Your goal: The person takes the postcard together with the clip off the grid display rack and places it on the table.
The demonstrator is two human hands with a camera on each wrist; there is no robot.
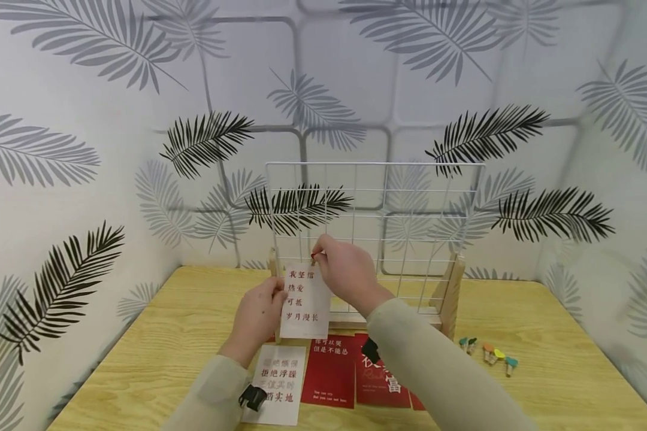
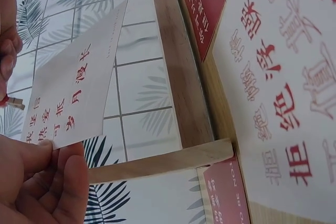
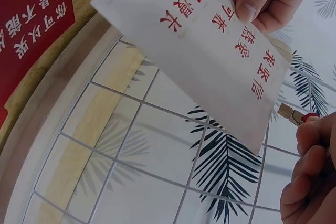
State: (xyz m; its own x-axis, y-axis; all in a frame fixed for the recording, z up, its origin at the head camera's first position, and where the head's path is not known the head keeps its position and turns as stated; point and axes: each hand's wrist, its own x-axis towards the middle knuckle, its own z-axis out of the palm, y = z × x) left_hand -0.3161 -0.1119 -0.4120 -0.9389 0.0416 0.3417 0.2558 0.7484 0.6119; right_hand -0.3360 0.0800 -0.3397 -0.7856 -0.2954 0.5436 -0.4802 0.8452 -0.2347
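My left hand [image 1: 259, 314] pinches the left edge of a white card [image 1: 305, 304] printed with red characters, between thumb and fingers. The card stands upright just in front of a white wire grid [image 1: 377, 163]. At the card's top edge, my right hand [image 1: 347, 272] pinches a small wooden clothespin [image 3: 291, 114] with a red decoration. In the right wrist view, the clothespin's wooden tip points toward the card's top edge, with a narrow gap between them. Curled fingers of the right hand [image 3: 312, 177] partly hide the clothespin's red end.
A wooden stand [image 1: 453, 293] holds the grid upright on the wooden table [image 1: 194, 317]. Before it lie another white card [image 1: 277, 383], a red card [image 1: 329, 377] and a second red card [image 1: 374, 383] partly behind my right sleeve. Several coloured clothespins [image 1: 488, 351] lie at the right.
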